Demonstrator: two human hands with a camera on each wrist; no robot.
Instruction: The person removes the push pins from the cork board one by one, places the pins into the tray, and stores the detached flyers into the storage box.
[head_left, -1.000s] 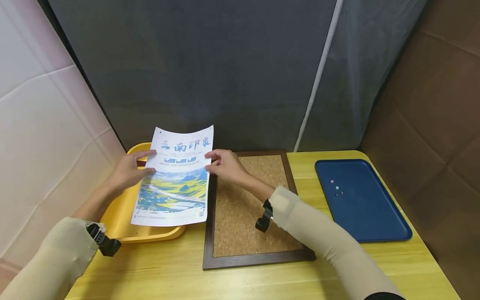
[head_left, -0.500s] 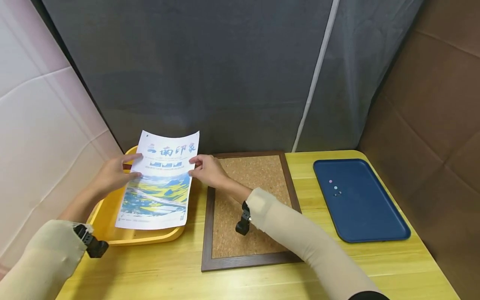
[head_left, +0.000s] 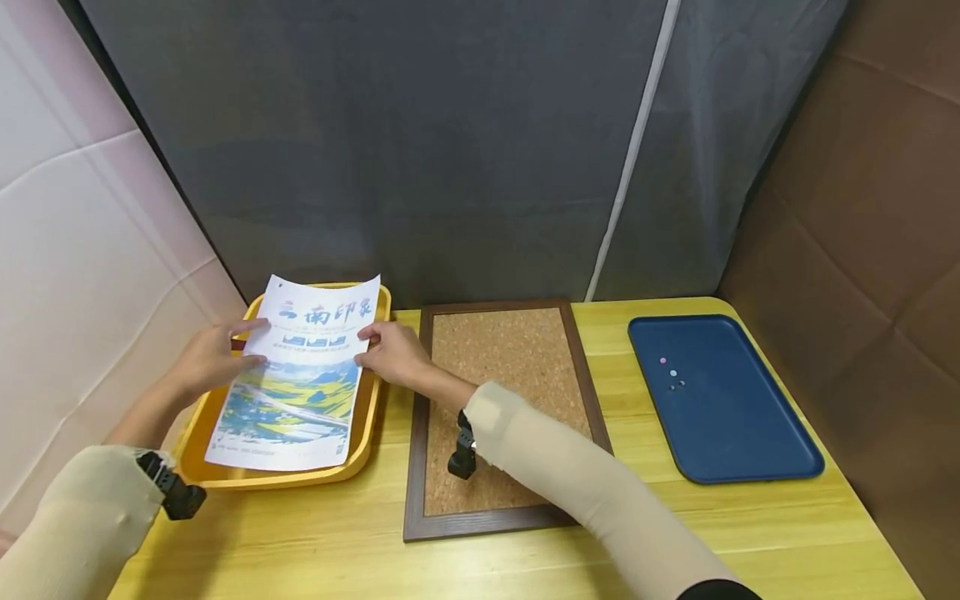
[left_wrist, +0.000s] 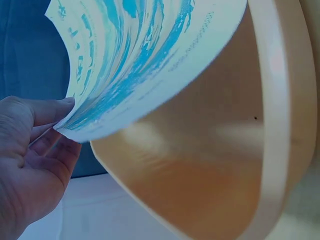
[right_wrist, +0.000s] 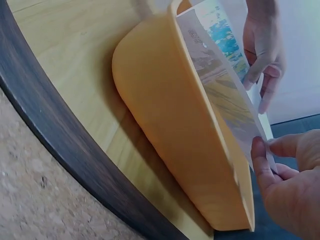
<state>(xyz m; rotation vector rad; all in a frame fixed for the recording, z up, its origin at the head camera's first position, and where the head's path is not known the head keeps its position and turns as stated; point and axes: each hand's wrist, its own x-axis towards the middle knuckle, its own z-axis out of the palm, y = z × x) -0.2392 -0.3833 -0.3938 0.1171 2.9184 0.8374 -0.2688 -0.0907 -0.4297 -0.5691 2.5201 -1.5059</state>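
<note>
A printed paper poster (head_left: 292,400), with a painted landscape and large characters along its top, lies over the yellow bin (head_left: 365,425) at the left of the table. My left hand (head_left: 208,360) pinches its left edge between thumb and fingers. On the opposite edge my right hand (head_left: 393,354) pinches the sheet the same way. The left wrist view shows the poster (left_wrist: 140,55) bowed above the bin's bare inside (left_wrist: 200,165). From the right wrist, the sheet (right_wrist: 225,95) is seen slanting just inside the bin's rim, both hands at its sides.
A cork board (head_left: 495,358) in a dark wood frame lies right of the bin, under my right forearm. Farther right is a blue tray (head_left: 742,417) holding several small pins (head_left: 672,373). Cloth walls (head_left: 375,150) close off the back and sides.
Both hands have carried the poster leftward and down, from beside the cork board to over and into the yellow bin's opening. More of the cork board now shows.
</note>
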